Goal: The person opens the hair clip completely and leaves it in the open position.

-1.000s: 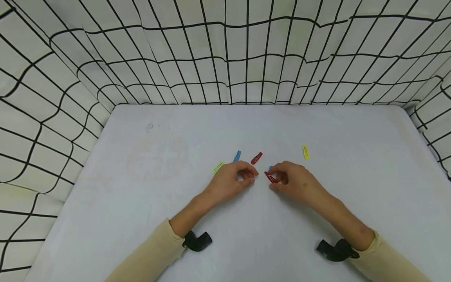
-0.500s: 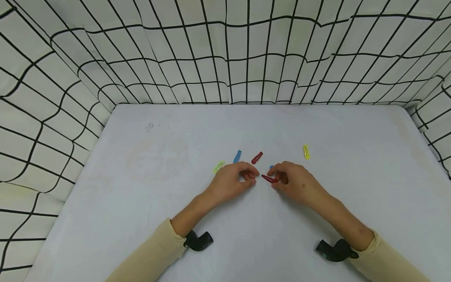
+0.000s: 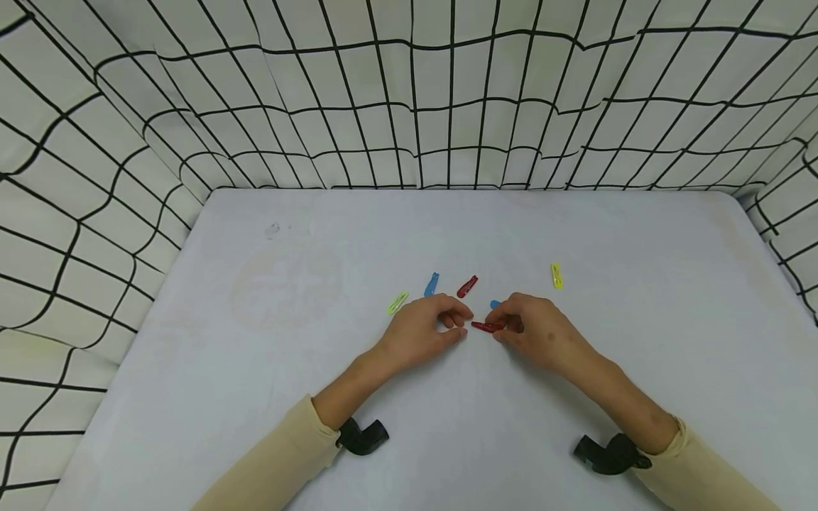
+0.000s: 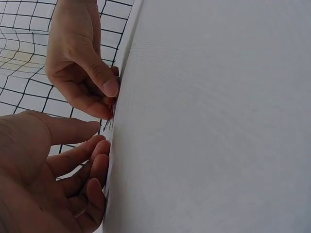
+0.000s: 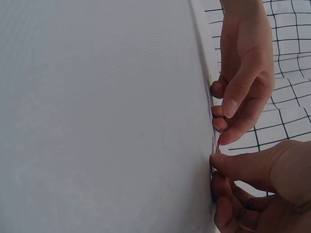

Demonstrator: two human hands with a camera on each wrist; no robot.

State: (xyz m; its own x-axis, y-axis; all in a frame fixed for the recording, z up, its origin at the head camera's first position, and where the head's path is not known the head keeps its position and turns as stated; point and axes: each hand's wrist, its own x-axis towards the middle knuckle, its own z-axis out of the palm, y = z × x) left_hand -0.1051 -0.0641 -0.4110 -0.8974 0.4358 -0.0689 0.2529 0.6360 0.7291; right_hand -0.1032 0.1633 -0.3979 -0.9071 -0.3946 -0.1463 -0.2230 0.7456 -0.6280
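My right hand (image 3: 527, 323) pinches a dark red snap hair clip (image 3: 483, 326) between thumb and fingers, close over the white table. The clip lies nearly sideways, its free end pointing at my left hand (image 3: 424, 326). In the right wrist view a thin red bit of the clip (image 5: 218, 141) shows between the two hands. Loosely bent, the left fingers hold nothing, their tips just short of the clip. Beyond the hands lie another red clip (image 3: 467, 287) and a blue clip (image 3: 431, 284). A second blue clip (image 3: 495, 304) is mostly hidden behind the right fingers.
A lime green clip (image 3: 397, 303) lies left of the left hand, and a yellow clip (image 3: 557, 276) farther back on the right. The white table (image 3: 319, 234) ends at a pale cloth wall with a black grid (image 3: 434, 106). Black wrist cameras (image 3: 363, 436) sit at both sleeves.
The red clip in my right hand has turned from a steep slant to nearly level, its free end swinging toward the left hand. Both hands have shifted only slightly.
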